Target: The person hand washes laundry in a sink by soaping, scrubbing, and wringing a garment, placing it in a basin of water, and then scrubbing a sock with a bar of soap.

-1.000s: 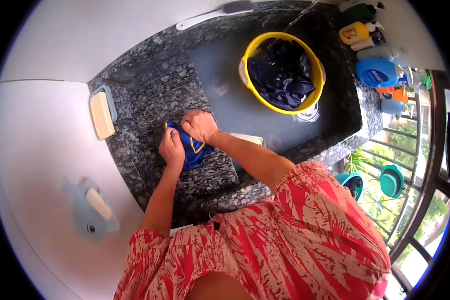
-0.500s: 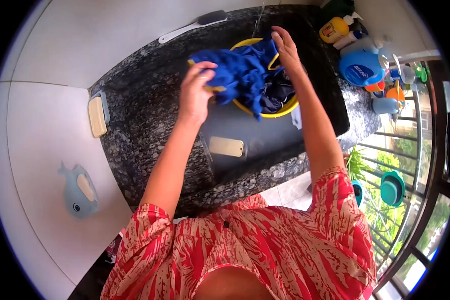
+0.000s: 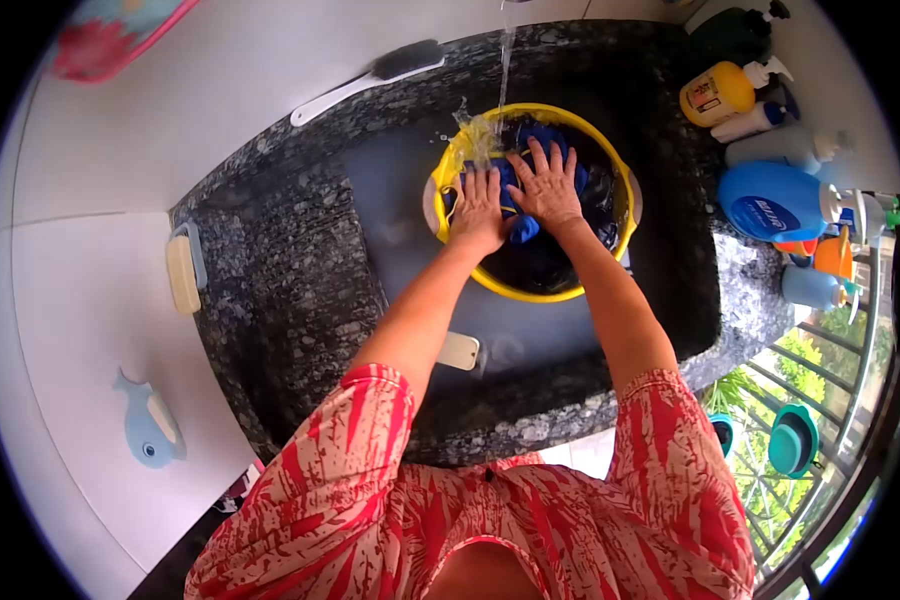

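A yellow basin (image 3: 555,297) stands in the dark stone sink, with water and clothes in it. My left hand (image 3: 478,212) lies palm down on the blue garment (image 3: 524,229), fingers stretched forward. Beside it my right hand (image 3: 550,190) presses on the same garment with its fingers spread. Yellow trim shows on the blue cloth, part of which is hidden under both hands. Dark clothing (image 3: 598,192) lies to the right inside the basin. A stream of water (image 3: 505,75) falls at the basin's back left and splashes near my left fingertips.
A pale rectangular bar (image 3: 459,351) lies on the sink floor, near my left forearm. Along the back wall rests a white-handled brush (image 3: 365,83). Soap in a dish (image 3: 183,272) sits at left. Bottles, including a blue jug (image 3: 770,202) and yellow pump bottle (image 3: 718,94), line the right ledge.
The blue garment, held up over the basin before, is now down inside it. Both hands have come together and lie flat on it. Water now splashes into the basin.
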The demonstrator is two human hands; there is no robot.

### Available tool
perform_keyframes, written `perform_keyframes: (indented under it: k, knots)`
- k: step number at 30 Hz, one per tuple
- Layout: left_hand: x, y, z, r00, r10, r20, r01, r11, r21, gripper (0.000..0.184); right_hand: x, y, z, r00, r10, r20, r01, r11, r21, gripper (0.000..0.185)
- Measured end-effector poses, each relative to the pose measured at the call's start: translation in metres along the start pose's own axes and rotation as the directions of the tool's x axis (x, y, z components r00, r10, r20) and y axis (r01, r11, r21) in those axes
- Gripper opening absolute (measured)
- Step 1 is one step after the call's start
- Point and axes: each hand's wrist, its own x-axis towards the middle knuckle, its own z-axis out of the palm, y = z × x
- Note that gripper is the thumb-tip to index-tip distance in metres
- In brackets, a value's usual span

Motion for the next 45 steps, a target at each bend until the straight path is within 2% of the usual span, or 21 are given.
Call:
perform_keyframes:
  k: [3,5,6,9,12,15,17,19,21,26,27,29,30,32,34,35,37,38,40,43,45]
  knots:
    - [0.006,-0.016,0.055,0.999,0.033,-0.023,-0.030,0.991,0.130,0.072,0.006,0.003,0.022,0.996,-0.080,0.049,0.080,0.997,-0.003,0.045]
    - [0.005,-0.001,0.035,0.988,-0.063,-0.143,0.032,0.977,-0.209,0.064,0.009,0.002,0.035,0.996,-0.075,0.051,0.078,0.995,-0.059,0.046]
    - [0.009,0.011,0.012,0.988,-0.156,0.012,0.156,0.967,-0.201,0.061,0.007,0.004,0.052,0.996,-0.085,0.007,0.085,0.992,-0.096,0.045]
    - [0.023,0.010,0.017,0.979,-0.088,0.184,-0.024,0.846,0.533,0.064,0.014,0.006,0.080,0.995,-0.008,-0.100,0.024,0.987,0.158,0.039]
    - [0.029,-0.033,0.102,0.970,-0.054,-0.238,0.128,0.943,0.308,0.062,0.024,0.005,0.092,0.993,0.062,-0.101,-0.037,0.972,0.233,0.027]
    - [0.037,0.009,-0.033,0.880,-0.455,0.139,0.476,0.838,-0.267,0.047,0.037,0.010,0.090,0.992,0.021,-0.124,0.003,0.982,0.189,0.018]
    - [0.030,-0.001,-0.033,0.842,-0.489,-0.227,0.275,0.752,-0.599,0.035,0.045,0.004,0.049,0.977,0.164,-0.136,-0.135,0.969,0.205,0.024]
    - [0.016,-0.003,-0.040,0.743,-0.660,-0.111,0.359,0.534,-0.766,0.031,0.060,0.013,0.037,0.937,0.344,-0.059,-0.298,0.877,0.378,0.032]
    - [0.018,-0.020,-0.013,0.788,-0.609,0.093,-0.038,-0.199,-0.979,0.027,0.063,0.006,-0.033,0.755,0.642,0.136,-0.503,0.432,0.748,0.033]
    - [0.021,0.008,-0.044,0.743,-0.358,0.566,0.132,-0.750,-0.648,0.035,0.008,-0.065,-0.107,0.903,0.431,-0.003,-0.127,0.273,0.953,0.029]
    - [0.004,0.013,-0.053,0.789,-0.441,0.428,0.143,-0.545,-0.826,0.042,-0.004,-0.078,-0.102,0.906,0.406,-0.117,-0.008,0.292,0.956,0.026]
    - [0.012,-0.021,0.006,0.985,0.082,0.149,0.154,-0.804,-0.574,0.048,-0.017,-0.090,-0.091,0.950,0.300,-0.083,-0.039,0.381,0.924,0.022]
    - [0.011,-0.034,0.029,0.980,0.193,0.041,0.178,-0.783,-0.596,0.050,-0.015,-0.081,-0.076,0.943,0.210,-0.259,0.109,0.542,0.833,0.022]
    - [0.011,-0.012,0.014,0.898,-0.203,0.391,0.123,-0.737,-0.665,0.044,-0.003,-0.052,-0.039,0.923,0.244,-0.298,0.045,0.701,0.712,0.021]
    - [0.014,0.006,-0.013,0.625,-0.467,0.625,0.220,-0.663,-0.715,0.036,0.016,-0.024,-0.009,0.910,0.338,-0.239,-0.147,0.803,0.577,0.021]
    - [0.013,0.004,-0.017,0.703,-0.416,0.577,0.328,-0.530,-0.782,0.034,0.025,-0.011,0.004,0.910,0.362,-0.201,-0.245,0.862,0.444,0.020]
    - [0.006,0.007,-0.031,0.817,-0.463,0.344,0.431,0.093,-0.898,0.033,0.033,0.001,0.032,0.927,0.315,-0.205,-0.242,0.917,0.318,0.019]
    - [0.007,0.007,-0.039,0.902,-0.423,0.085,0.340,0.574,-0.745,0.035,0.034,0.006,0.050,0.935,0.292,-0.201,-0.239,0.938,0.251,0.019]
    - [-0.007,0.027,-0.056,0.969,-0.213,-0.124,0.144,0.898,-0.416,0.055,0.039,0.014,0.091,0.946,0.285,-0.156,-0.262,0.953,0.153,0.019]
    - [-0.017,0.028,-0.022,0.995,-0.001,-0.101,0.005,0.999,0.037,0.086,0.048,0.004,0.083,0.943,0.329,0.049,-0.333,0.936,0.115,0.022]
    - [-0.008,0.024,-0.005,0.997,-0.067,-0.030,0.067,0.998,-0.005,0.082,0.050,0.007,0.090,0.941,0.327,0.088,-0.337,0.929,0.152,0.024]
